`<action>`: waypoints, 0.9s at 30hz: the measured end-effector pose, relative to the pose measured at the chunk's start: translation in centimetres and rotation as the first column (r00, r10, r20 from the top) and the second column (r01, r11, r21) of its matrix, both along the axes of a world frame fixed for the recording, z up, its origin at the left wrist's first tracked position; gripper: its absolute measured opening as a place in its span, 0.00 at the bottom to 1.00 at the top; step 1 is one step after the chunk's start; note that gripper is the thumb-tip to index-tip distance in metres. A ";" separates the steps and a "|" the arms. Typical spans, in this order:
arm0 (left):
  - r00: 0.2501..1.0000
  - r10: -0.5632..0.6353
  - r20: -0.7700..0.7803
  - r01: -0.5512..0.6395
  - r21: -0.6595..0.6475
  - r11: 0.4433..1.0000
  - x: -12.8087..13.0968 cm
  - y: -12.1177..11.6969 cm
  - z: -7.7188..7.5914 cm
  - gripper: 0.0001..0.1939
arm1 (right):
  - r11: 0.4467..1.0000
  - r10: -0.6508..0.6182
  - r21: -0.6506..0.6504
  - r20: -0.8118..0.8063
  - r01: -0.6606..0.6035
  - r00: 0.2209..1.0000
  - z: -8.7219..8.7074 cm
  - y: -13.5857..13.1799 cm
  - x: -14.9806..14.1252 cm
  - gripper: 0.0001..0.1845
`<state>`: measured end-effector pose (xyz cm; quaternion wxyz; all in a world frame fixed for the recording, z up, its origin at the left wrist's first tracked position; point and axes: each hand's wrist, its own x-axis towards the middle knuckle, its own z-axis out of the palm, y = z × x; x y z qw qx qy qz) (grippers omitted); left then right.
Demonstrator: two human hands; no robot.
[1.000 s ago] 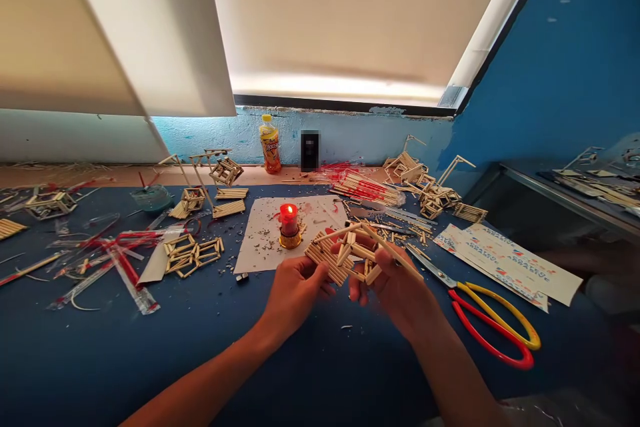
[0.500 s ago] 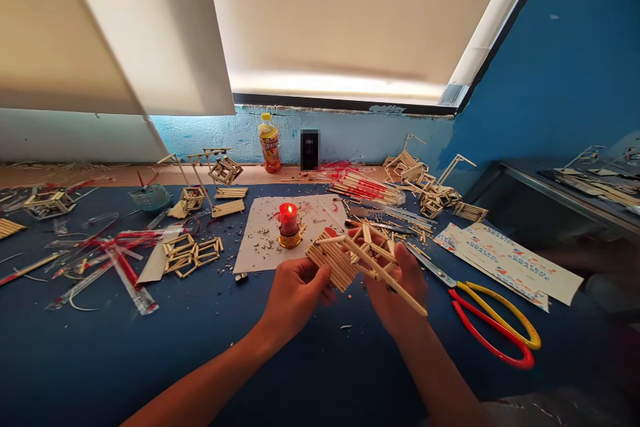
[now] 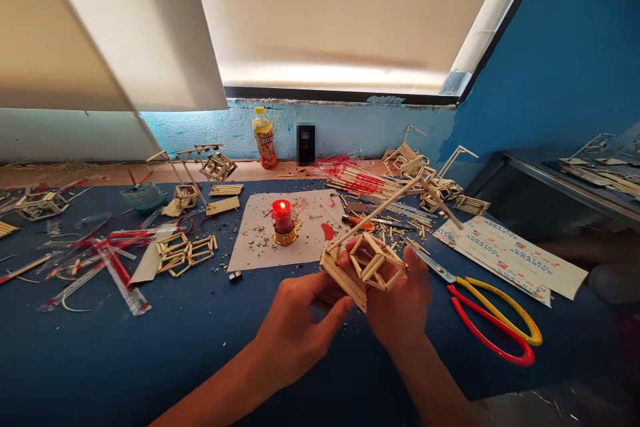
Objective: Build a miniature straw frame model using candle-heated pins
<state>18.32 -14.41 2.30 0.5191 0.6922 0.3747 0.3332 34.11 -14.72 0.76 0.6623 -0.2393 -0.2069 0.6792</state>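
Observation:
Between my hands is a small model built of pale wooden sticks. Its flat slatted base (image 3: 344,282) tilts on the left, gripped at its lower edge by my left hand (image 3: 299,320), thumb in front. A cage-like stick frame (image 3: 376,263) sits beside the base, against my right hand (image 3: 404,300), whose fingers curl behind and around it. A long stick pole (image 3: 373,213) slants up from the base to a short angled arm (image 3: 443,203). Beyond my left hand a lit red candle (image 3: 283,215) stands in a gold holder on a white sheet (image 3: 255,240).
Large scissors (image 3: 493,313) with red and yellow handles lie at right beside printed strips (image 3: 510,257). Similar stick models (image 3: 185,253) stand around the blue table. Plastic wrappers (image 3: 120,260) lie at left. A drink bottle (image 3: 265,139) stands at the back.
The model has been turned: its pole, which pointed down to the right, now rises up to the right. The base has tipped steeper, and my left hand has shifted slightly lower.

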 end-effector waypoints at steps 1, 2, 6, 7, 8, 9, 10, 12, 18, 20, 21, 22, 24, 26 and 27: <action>1.000 -0.006 -0.003 0.006 0.026 1.000 0.0 -0.3 0.2 0.09 | 1.000 0.030 0.009 -0.017 -0.030 0.999 0.2 -0.3 0.1 0.32; 1.000 -0.002 -0.006 0.002 0.046 0.999 0.1 -0.6 0.4 0.10 | 0.998 0.058 0.015 -0.037 -0.057 0.998 0.5 -0.6 0.2 0.32; 0.995 0.098 -0.009 -0.098 0.004 0.995 0.6 -1.7 0.4 0.12 | 0.995 0.095 0.019 -0.107 -0.094 0.990 1.2 -1.4 0.4 0.33; 0.992 0.126 -0.003 -0.126 -0.009 0.992 0.7 -2.0 0.3 0.13 | 0.995 0.095 0.024 -0.107 -0.093 0.990 1.3 -1.6 0.4 0.33; 0.989 0.147 0.010 -0.147 -0.010 0.989 0.8 -2.2 0.1 0.15 | 0.995 0.097 0.035 -0.098 -0.094 0.990 1.3 -1.8 0.4 0.33; 0.987 0.161 0.022 -0.161 0.004 0.987 0.8 -2.3 0.0 0.16 | 0.994 0.097 0.047 -0.082 -0.094 0.992 1.3 -1.9 0.4 0.33; 0.985 0.168 0.030 -0.169 0.032 0.985 0.9 -2.5 -0.2 0.17 | 0.995 0.090 0.054 -0.067 -0.087 0.994 1.3 -2.0 0.5 0.33; 0.982 0.185 0.024 -0.186 0.096 0.978 1.0 -2.7 -0.4 0.18 | 0.997 0.064 0.041 -0.046 -0.062 0.997 1.4 -2.3 0.5 0.34; 0.963 0.235 0.135 -0.259 0.211 0.943 1.4 -3.3 -1.0 0.14 | 0.996 0.068 -0.056 -0.069 -0.072 0.995 2.1 -2.7 0.1 0.36; 0.946 0.281 0.160 -0.311 0.221 0.924 1.5 -3.5 -1.1 0.13 | 0.994 0.069 -0.078 -0.114 -0.078 0.991 2.2 -2.8 0.1 0.36; 0.939 0.302 0.166 -0.334 0.214 0.918 1.5 -3.6 -1.2 0.13 | 0.993 0.066 -0.086 -0.130 -0.077 0.989 2.2 -2.8 0.2 0.37; 0.934 0.313 0.173 -0.344 0.197 0.918 1.5 -3.7 -1.2 0.13 | 0.993 0.061 -0.093 -0.140 -0.074 0.988 2.2 -2.8 0.3 0.37; 0.924 0.329 0.195 -0.360 0.154 0.920 1.3 -3.9 -1.4 0.14 | 0.993 0.038 -0.104 -0.155 -0.054 0.987 2.0 -2.7 0.7 0.36; 0.911 0.355 0.209 -0.385 0.130 0.914 1.0 -4.2 -1.7 0.15 | 0.993 0.002 -0.116 -0.166 -0.021 0.986 1.9 -2.6 1.1 0.36; 0.903 0.374 0.211 -0.405 0.127 0.905 0.9 -4.4 -1.8 0.15 | 0.993 -0.015 -0.118 -0.162 -0.004 0.987 1.8 -2.5 1.2 0.37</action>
